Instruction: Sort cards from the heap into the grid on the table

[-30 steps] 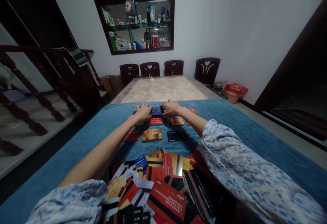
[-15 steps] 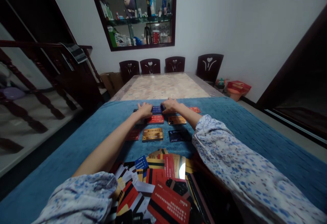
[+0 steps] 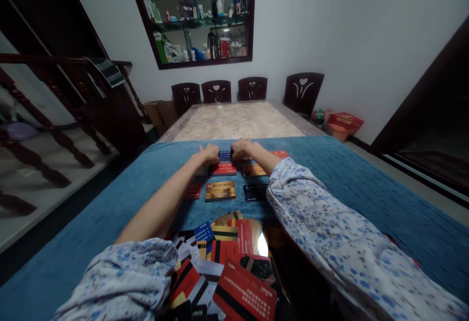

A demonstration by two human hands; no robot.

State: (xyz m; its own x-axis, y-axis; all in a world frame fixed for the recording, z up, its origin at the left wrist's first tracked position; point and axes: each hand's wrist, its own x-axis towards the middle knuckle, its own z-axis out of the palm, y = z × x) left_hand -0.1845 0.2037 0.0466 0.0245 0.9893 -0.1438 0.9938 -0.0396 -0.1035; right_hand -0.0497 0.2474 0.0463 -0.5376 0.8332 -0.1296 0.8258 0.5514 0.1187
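- Head view, from over the person's shoulders: both arms stretch out across the table (image 3: 234, 120), which is covered at the near end by a blue cloth (image 3: 348, 179).
- The left hand (image 3: 209, 154) and the right hand (image 3: 240, 148) meet at the two ends of a blue card (image 3: 225, 155) lying in the far row on the cloth.
- As for the grip, the fingers are hidden behind the knuckles, so I cannot tell whether they pinch the card or only press it flat.
- Done so far, I judge: a few cards lie singly in rows, among them a red card (image 3: 224, 168), an orange card (image 3: 252, 170), a gold card (image 3: 220, 190) and a dark card (image 3: 254, 192).
- Left, by the look of it: most of the work, since a large loose pile of cards (image 3: 227, 257) sits jumbled near the person's body.
- The blue card looks small, flat and stiff, with pale print, perhaps lettering; it is too small to read.
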